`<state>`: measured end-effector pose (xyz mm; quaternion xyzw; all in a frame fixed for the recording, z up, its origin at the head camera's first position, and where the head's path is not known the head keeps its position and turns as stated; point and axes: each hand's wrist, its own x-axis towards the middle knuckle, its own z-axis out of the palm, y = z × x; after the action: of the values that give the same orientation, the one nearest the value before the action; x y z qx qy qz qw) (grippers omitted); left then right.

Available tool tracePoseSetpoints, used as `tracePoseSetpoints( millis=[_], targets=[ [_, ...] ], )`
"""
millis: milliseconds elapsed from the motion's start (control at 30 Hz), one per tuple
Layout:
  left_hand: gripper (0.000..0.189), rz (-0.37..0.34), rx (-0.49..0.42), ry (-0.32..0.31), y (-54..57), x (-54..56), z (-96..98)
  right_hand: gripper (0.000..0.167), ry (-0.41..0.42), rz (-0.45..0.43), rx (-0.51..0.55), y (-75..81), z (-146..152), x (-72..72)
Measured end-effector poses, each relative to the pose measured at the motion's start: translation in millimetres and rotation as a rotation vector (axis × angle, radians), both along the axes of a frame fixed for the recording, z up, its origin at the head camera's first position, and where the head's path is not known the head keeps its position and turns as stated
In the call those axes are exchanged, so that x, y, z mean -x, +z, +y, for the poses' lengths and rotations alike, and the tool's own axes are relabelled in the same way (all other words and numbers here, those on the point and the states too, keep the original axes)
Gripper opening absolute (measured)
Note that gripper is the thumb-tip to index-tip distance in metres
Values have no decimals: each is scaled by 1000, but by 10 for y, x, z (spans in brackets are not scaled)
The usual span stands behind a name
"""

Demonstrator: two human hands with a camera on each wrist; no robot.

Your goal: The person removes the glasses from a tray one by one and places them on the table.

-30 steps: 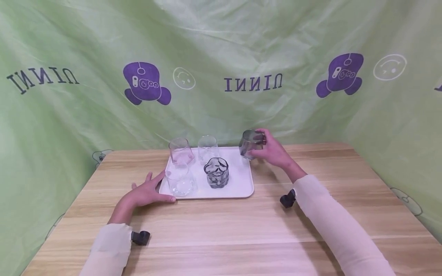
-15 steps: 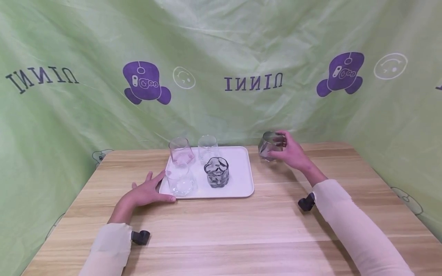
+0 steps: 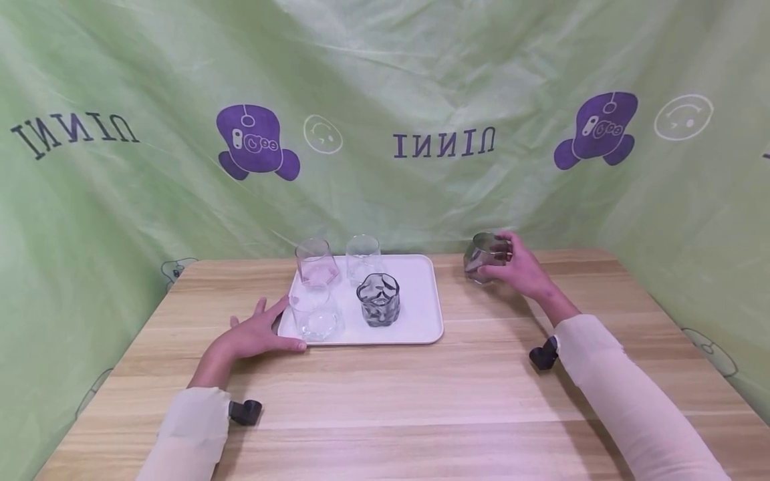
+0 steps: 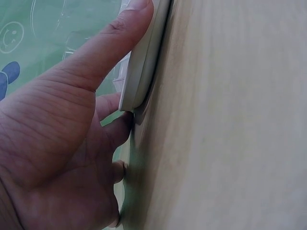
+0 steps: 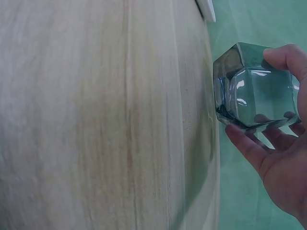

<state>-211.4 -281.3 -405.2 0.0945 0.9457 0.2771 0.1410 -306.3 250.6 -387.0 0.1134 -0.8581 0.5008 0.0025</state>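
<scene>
My right hand (image 3: 525, 272) holds a smoky grey drinking glass (image 3: 476, 262) near the table's back edge, right of the tray. In the right wrist view, thumb and fingers wrap the faceted glass (image 5: 268, 91); whether its base touches the table I cannot tell. My left hand (image 3: 259, 335) rests at the front left corner of the white tray (image 3: 421, 304), thumb along the front rim, fingers spread by the left side. On the tray stand a wavy dark grey glass (image 3: 380, 310), a pinkish glass (image 3: 317, 270) and two clear glasses, one behind (image 3: 363, 260) and one in front (image 3: 315, 324).
The wooden table (image 3: 385, 401) reaches to a green printed curtain (image 3: 385, 200) behind and at both sides. Each sleeve carries a small black device (image 3: 245, 412) at the wrist. A cable (image 3: 176, 269) shows beyond the table's back left corner.
My right hand has carried the smoky grey glass rightward from over the tray's back right corner and slightly down, toward the table. The left hand and the other glasses have stayed put.
</scene>
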Motion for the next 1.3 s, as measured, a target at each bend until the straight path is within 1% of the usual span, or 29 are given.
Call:
tracePoseSetpoints(
  millis=[500, 800, 967, 1067, 1167, 1233, 1300],
  targets=[
    [121, -5, -13, 4, -9, 29, 2, 99, 1, -19, -14, 2, 10, 17],
    [121, -6, -2, 8, -11, 11, -9, 100, 38, -27, 7, -24, 4, 11],
    [120, -7, 3, 11, 8, -7, -30, 102, 46, -31, -14, -56, -25, -1],
    [121, -7, 0, 9, 2, -3, -28, 108, 42, -34, -33, -56, -22, -8],
    [121, -4, 1, 6, -10, 1, -23, 116, 30, -11, -46, -26, -12, -9],
    [120, -2, 0, 6, -13, 2, -19, 119, 17, 33, -63, 16, -9, -9],
    [120, -2, -3, 5, -11, 0, -18, 120, -8, 91, -88, 71, -16, -8]
  ],
)
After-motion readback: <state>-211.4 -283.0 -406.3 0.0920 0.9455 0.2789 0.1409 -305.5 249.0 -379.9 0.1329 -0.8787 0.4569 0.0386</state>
